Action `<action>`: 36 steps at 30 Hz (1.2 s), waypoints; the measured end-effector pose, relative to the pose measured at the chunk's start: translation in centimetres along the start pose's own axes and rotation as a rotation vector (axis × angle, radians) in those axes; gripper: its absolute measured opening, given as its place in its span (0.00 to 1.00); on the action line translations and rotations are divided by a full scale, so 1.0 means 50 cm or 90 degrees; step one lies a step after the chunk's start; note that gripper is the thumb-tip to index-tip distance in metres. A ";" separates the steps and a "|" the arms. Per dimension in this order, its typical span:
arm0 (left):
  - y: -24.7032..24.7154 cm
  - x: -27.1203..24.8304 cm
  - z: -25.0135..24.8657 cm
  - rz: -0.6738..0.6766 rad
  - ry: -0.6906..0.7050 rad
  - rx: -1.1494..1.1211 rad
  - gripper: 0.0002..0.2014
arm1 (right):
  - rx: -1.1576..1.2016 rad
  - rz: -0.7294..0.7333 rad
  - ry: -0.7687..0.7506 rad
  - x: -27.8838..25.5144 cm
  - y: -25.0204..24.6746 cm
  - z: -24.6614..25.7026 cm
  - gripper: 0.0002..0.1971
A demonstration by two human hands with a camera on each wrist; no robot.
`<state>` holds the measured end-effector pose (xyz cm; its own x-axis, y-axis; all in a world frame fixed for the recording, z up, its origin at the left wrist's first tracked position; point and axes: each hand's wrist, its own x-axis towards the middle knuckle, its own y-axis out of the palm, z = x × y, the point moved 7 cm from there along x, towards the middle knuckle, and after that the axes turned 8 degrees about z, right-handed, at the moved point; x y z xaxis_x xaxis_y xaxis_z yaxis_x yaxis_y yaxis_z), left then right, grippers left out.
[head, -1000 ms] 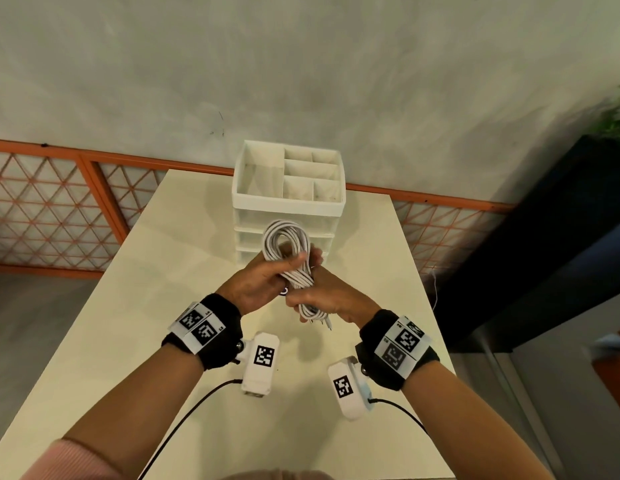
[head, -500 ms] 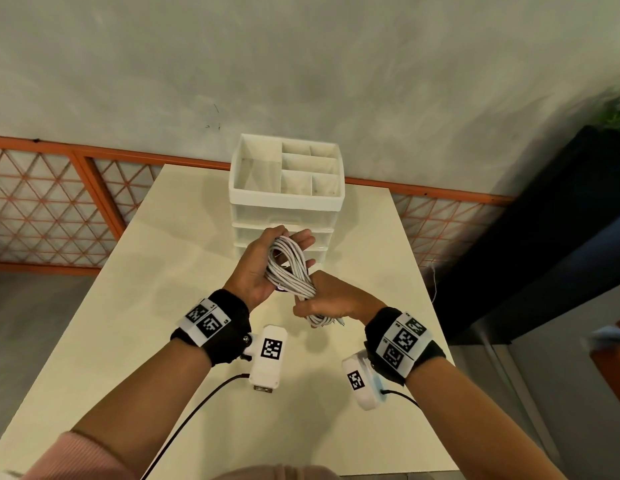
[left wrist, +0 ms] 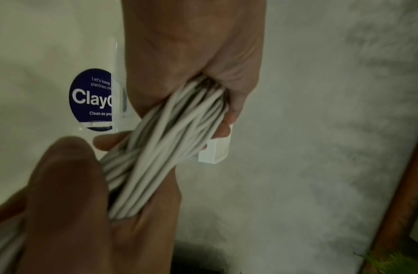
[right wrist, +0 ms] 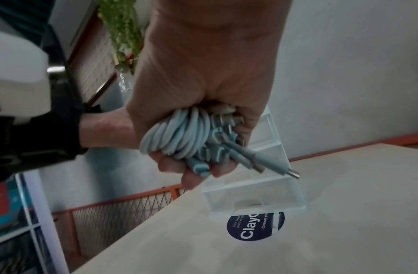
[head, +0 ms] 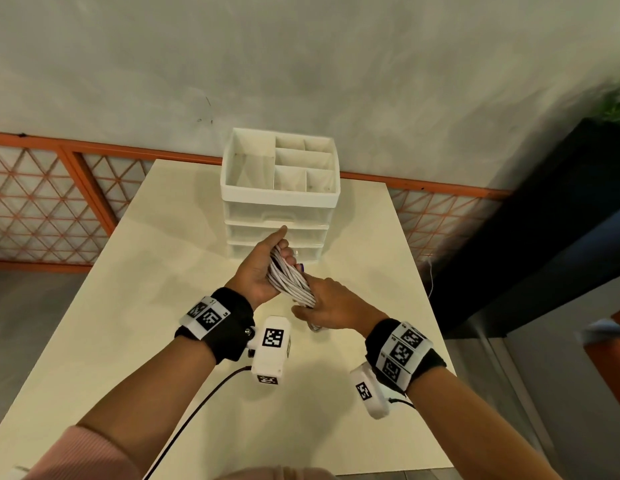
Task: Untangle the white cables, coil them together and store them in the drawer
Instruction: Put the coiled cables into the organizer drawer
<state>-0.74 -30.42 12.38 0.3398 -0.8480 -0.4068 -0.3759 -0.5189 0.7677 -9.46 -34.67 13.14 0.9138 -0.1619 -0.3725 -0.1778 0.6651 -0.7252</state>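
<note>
Gripping one twisted bundle of white cables (head: 290,280) between them, both hands sit above the cream surface (head: 135,306), just in front of the drawer unit (head: 279,216). Left hand (head: 258,271) curls round the far end of the bundle, index finger stretched out toward the unit's middle drawer front. Right hand (head: 331,308) is fisted tight round the near end; right wrist view shows looped cable ends and connector plugs (right wrist: 268,165) poking out of the fist. Cables run diagonally from hand to hand, strands twisted over each other, clear of the surface. Drawer unit is white with clear drawers, all look closed, and an open divided tray on top. Round dark blue sticker (right wrist: 254,225) sits on the surface right at the bottom drawer. Black wrist straps with markers on both arms.
</note>
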 end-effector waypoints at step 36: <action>-0.132 0.214 -0.023 -0.121 0.092 0.009 0.23 | 0.203 -0.017 0.108 0.087 -0.019 -0.197 0.03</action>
<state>6.35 -35.96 3.51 0.5252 -0.7114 -0.4670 -0.3049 -0.6697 0.6772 -8.90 -43.19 6.50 0.8382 -0.2838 -0.4657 -0.0069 0.8483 -0.5294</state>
